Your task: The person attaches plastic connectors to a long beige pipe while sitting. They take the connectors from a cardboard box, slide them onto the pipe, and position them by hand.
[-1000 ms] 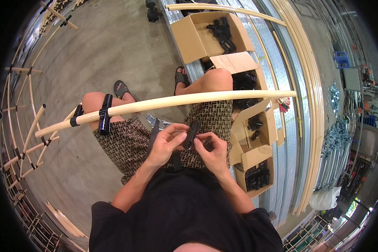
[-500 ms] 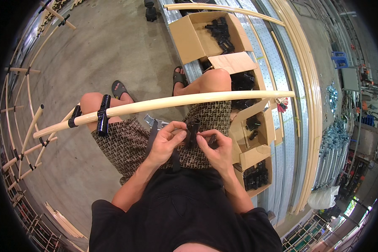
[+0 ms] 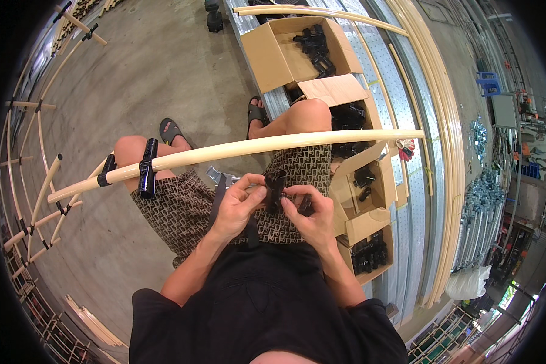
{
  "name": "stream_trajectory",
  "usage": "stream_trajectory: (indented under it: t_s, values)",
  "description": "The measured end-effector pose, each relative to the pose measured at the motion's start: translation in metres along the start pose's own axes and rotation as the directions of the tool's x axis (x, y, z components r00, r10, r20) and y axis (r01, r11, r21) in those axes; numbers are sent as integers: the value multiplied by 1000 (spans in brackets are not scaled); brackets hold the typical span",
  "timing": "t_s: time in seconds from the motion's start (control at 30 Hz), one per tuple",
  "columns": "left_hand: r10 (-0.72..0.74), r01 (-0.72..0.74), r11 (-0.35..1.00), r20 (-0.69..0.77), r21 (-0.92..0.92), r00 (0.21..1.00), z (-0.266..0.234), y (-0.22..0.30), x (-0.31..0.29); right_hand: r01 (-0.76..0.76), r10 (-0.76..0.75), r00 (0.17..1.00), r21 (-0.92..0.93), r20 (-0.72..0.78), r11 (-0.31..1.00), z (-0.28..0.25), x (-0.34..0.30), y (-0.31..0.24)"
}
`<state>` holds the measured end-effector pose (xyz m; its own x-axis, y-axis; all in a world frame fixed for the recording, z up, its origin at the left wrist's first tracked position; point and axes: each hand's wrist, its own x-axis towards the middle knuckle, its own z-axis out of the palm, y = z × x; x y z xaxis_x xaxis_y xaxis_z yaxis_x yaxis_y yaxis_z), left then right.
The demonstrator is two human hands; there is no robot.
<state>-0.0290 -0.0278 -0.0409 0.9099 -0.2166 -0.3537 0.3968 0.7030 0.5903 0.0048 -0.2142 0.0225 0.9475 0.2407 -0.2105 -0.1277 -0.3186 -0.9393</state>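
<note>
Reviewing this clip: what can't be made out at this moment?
All in the head view:
Black connector: partly covered by the left hand and right hand.
Whether the right hand pinches anything separate: too small to tell.
Silver metal object: partly behind the dark strap.
Black fittings: some hidden by the long pole.
Tan tubes: far ends cut off by the top edge.

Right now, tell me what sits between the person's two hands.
A black pipe fitting lies between the left hand and the right hand, fingertips close in on either side; the head view shows it.
</note>
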Motion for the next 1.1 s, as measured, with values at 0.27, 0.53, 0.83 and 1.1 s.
stream_trajectory:
  t_s: [0.27,0.53,0.83,1.1]
  values:
    - [22,-23,999,-24,-45,999,12,7,2,-42,48,996,74,-79,996,3,2,8]
    - [-9,9,1000,3,-3,1000,-2,2,1,13,-13,1000,24,0,1000,-3,2,-14]
    - [-31,37,971,28,-235,999,17,1,3,5,-2,1000,129,-25,992,1,1,1]
    - [-29,9,985,-115,-170,993,-26,-40,35,-55,71,974,77,-214,996,-32,5,16]
